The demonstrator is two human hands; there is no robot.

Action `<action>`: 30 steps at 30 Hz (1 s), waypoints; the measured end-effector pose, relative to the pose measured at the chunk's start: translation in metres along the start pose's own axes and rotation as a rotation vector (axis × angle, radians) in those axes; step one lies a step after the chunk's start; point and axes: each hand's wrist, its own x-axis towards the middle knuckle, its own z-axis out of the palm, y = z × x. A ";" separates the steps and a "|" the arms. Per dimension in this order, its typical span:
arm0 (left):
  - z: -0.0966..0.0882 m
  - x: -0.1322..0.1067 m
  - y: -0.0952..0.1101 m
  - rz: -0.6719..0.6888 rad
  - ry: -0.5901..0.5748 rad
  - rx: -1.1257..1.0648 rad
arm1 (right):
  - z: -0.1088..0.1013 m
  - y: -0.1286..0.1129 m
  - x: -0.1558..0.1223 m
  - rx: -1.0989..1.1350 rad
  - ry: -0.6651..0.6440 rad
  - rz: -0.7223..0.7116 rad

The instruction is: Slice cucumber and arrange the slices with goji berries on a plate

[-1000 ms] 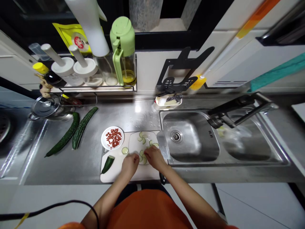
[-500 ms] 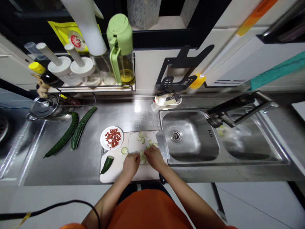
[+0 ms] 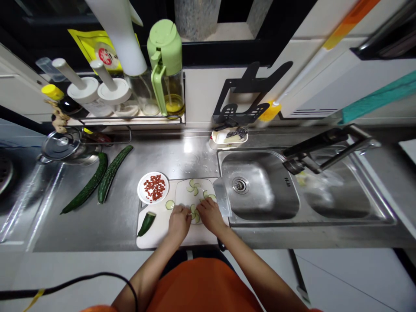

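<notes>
A white plate [image 3: 185, 197] lies on a white cutting board [image 3: 156, 236] at the counter's front edge, with thin cucumber slices [image 3: 194, 187] fanned on it. My left hand [image 3: 178, 223] and my right hand [image 3: 209, 215] rest side by side at the plate's near rim, fingertips curled down on a small cluster of slices between them. What each finger pinches is too small to make out. A single slice [image 3: 169, 204] lies just left of the plate. A cut cucumber end [image 3: 147, 223] sits on the board's left part.
A small dish of red berries [image 3: 153, 187] stands by the board's far left corner. Two whole cucumbers [image 3: 97, 180] lie on the steel counter to the left, near a pot lid [image 3: 61, 145]. A knife blade [image 3: 222, 197] borders the sink [image 3: 260, 190] on the right. Bottles fill the back rack.
My left hand has crept slightly up and right toward the slices at the plate's near rim. My right hand has hardly moved.
</notes>
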 end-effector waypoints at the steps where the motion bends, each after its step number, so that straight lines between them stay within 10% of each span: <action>1: 0.000 0.000 0.000 0.008 0.001 0.009 | 0.000 0.000 0.000 -0.001 0.001 -0.001; 11: -0.001 -0.004 -0.007 0.051 0.002 -0.075 | -0.001 -0.002 -0.003 -0.003 -0.004 -0.009; 19: -0.018 -0.009 -0.053 -0.171 0.257 -0.117 | -0.007 -0.004 -0.009 0.059 0.045 0.029; 30: -0.011 -0.004 -0.058 -0.239 0.219 0.075 | -0.013 -0.015 -0.015 0.059 0.016 0.043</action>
